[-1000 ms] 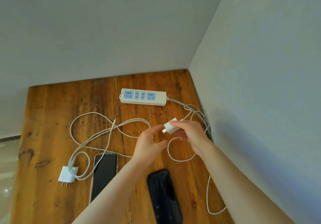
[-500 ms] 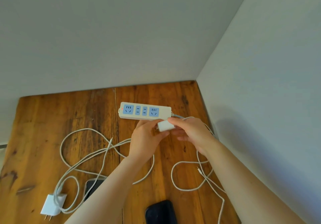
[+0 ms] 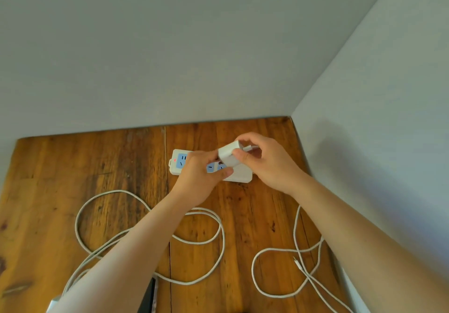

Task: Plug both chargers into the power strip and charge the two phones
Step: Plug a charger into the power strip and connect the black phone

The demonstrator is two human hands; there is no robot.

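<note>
The white power strip (image 3: 176,164) with blue sockets and a red light lies near the table's back edge. My left hand (image 3: 199,176) rests on its middle, gripping it and hiding part of it. My right hand (image 3: 264,162) pinches a white charger block (image 3: 227,154) just above the strip's right sockets, its cable (image 3: 297,220) trailing down to the right. A second charger (image 3: 52,304) peeks out at the bottom left corner behind my left forearm. Only a dark phone's edge (image 3: 148,298) shows at the bottom.
Loops of white cable (image 3: 102,196) spread over the wooden table (image 3: 60,167) on the left and another loop (image 3: 257,264) with a loose plug end on the right. Grey walls close the table at the back and right.
Both hands moved forward to the power strip. The left hand came down onto the strip and the right hand brought the charger over its right sockets. The view tilted up, hiding the phones.
</note>
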